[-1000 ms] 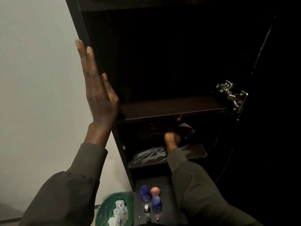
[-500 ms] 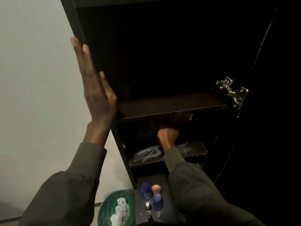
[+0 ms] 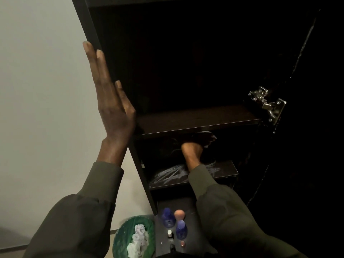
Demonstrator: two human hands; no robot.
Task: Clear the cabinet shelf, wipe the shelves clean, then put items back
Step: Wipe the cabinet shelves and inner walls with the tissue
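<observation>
left hand (image 3: 111,101) flat on cabinet side (image 3: 87,19) | right hand (image 3: 192,150) under shelf (image 3: 197,119), grip on cloth (image 3: 211,138) unclear | risk: sleeve drags wet streaks below the hand

Cabinet (image 3: 96,30) of dark, matt wood-look board, its upper shelf (image 3: 197,119) showing faint grain; the lower shelf (image 3: 223,171) carries dull whitish smears. Door hinge (image 3: 268,103) of bright, polished metal with screw heads; sleeves (image 3: 223,211) of matt olive cloth. Two bottles (image 3: 167,217) of translucent blue plastic; green bin (image 3: 121,237) holding crumpled white paper or cloth (image 3: 138,239).
</observation>
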